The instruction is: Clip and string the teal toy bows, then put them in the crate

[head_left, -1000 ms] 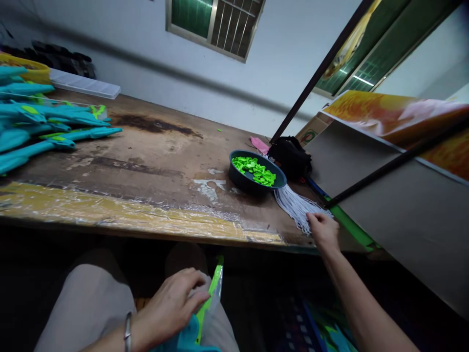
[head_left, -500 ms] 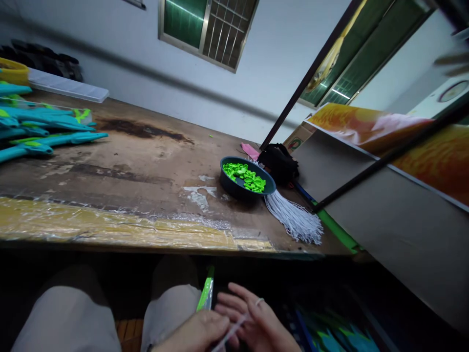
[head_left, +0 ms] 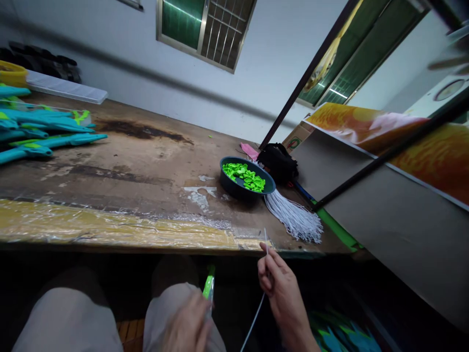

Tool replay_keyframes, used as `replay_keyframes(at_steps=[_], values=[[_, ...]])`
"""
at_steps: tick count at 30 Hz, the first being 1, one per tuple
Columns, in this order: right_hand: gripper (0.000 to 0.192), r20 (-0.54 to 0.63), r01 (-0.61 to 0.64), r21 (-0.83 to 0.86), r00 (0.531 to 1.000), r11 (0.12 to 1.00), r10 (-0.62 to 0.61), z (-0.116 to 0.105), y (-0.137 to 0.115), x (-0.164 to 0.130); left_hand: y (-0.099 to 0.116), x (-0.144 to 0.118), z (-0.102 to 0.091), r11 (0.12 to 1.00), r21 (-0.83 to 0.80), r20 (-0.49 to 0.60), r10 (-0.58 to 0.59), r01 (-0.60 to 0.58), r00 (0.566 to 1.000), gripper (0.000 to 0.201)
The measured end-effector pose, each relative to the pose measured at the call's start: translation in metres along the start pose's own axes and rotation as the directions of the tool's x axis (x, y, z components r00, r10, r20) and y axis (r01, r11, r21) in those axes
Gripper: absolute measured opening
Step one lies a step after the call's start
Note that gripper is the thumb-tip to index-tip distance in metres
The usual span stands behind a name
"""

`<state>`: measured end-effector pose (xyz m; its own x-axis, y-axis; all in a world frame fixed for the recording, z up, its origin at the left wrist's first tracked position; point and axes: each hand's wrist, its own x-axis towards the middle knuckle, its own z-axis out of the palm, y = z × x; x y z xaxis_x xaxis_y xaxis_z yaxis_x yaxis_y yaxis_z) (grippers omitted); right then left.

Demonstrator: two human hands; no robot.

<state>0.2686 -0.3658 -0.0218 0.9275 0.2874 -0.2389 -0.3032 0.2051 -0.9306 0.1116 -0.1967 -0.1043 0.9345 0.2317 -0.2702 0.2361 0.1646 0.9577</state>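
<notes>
Head view, looking down past a worn wooden bench (head_left: 146, 166). Low in the frame, over the lap, the right hand (head_left: 282, 288) pinches one white cord (head_left: 256, 313) upright between thumb and fingers. The left hand (head_left: 186, 327) is closed around a green-tipped plastic piece (head_left: 208, 288). The cord looks not yet joined to the piece. On the bench, a bundle of cords (head_left: 293, 220) fans beside a dark bowl (head_left: 229, 183) of green clips (head_left: 245, 177). Teal pieces (head_left: 44, 129) lie piled far left, seemingly finished.

Dim underside, edges warped (upper-right blur)
</notes>
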Motion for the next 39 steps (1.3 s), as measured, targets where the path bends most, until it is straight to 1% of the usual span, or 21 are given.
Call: replay_keyframes(at_steps=[1,2,3,4,5,7,10,12,15,19,21,22,24,28,33,35,39], values=[[0.049,0.105,0.004,-0.130,0.994,0.992,0.010,0.000,-0.004,-0.005,0.000,0.005,-0.002,0.998,-0.044,-0.059,-0.045,0.042,0.997,0.034],[0.043,0.208,0.030,-0.270,0.978,0.962,0.028,0.001,-0.007,-0.009,0.001,0.012,-0.003,0.990,-0.106,-0.106,-0.104,0.093,0.989,0.037],[0.038,0.290,0.081,-0.399,0.956,0.913,0.042,0.003,-0.009,-0.013,0.002,0.021,-0.002,0.974,-0.174,-0.133,-0.166,0.142,0.977,0.038],[0.034,0.341,0.143,-0.497,0.939,0.856,0.041,0.005,-0.009,-0.017,0.004,0.030,-0.001,0.954,-0.236,-0.132,-0.220,0.185,0.966,0.038],[0.029,0.358,0.203,-0.556,0.934,0.806,0.012,0.008,-0.007,-0.020,0.005,0.039,0.002,0.933,-0.285,-0.103,-0.259,0.221,0.960,0.037],[0.024,0.366,0.307,-0.634,0.928,0.710,-0.075,0.013,-0.001,-0.024,0.007,0.051,0.011,0.888,-0.365,-0.003,-0.302,0.280,0.953,0.037],[0.024,0.401,0.431,-0.703,0.897,0.565,-0.185,0.019,0.009,-0.030,0.009,0.050,0.024,0.784,-0.515,0.152,-0.315,0.347,0.937,0.041],[0.025,0.422,0.506,-0.732,0.863,0.456,-0.280,0.020,0.013,-0.036,0.011,0.043,0.030,0.729,-0.589,0.197,-0.290,0.350,0.936,0.040],[0.022,0.457,0.587,-0.746,0.795,0.316,-0.398,0.020,0.012,-0.044,0.016,0.036,0.033,0.691,-0.644,0.218,-0.246,0.329,0.944,0.040],[0.017,0.542,0.671,-0.727,0.690,0.145,-0.479,0.021,0.010,-0.051,0.023,0.036,0.036,0.688,-0.661,0.219,-0.205,0.300,0.954,0.042],[0.018,0.560,0.678,-0.731,0.656,0.071,-0.506,0.023,0.010,-0.053,0.024,0.038,0.037,0.693,-0.660,0.216,-0.195,0.290,0.957,0.042],[0.020,0.560,0.675,-0.736,0.647,0.049,-0.517,0.023,0.011,-0.054,0.024,0.038,0.038,0.694,-0.659,0.218,-0.190,0.288,0.957,0.042],[0.021,0.551,0.665,-0.746,0.648,0.038,-0.525,0.024,0.013,-0.055,0.022,0.037,0.040,0.695,-0.660,0.225,-0.179,0.285,0.958,0.041],[0.021,0.529,0.658,-0.750,0.661,0.071,-0.532,0.025,0.013,-0.057,0.020,0.035,0.041,0.695,-0.664,0.238,-0.150,0.274,0.960,0.039],[0.021,0.509,0.647,-0.752,0.694,0.130,-0.509,0.026,0.012,-0.056,0.026,0.032,0.043,0.694,-0.665,0.257,-0.134,0.276,0.957,0.039],[0.023,0.505,0.639,-0.758,0.701,0.130,-0.503,0.025,0.014,-0.056,0.029,0.031,0.044,0.694,-0.665,0.260,-0.132,0.276,0.957,0.041],[0.022,0.521,0.643,-0.759,0.696,0.106,-0.493,0.022,0.019,-0.056,0.033,0.028,0.047,0.699,-0.663,0.256,-0.124,0.267,0.959,0.044]])
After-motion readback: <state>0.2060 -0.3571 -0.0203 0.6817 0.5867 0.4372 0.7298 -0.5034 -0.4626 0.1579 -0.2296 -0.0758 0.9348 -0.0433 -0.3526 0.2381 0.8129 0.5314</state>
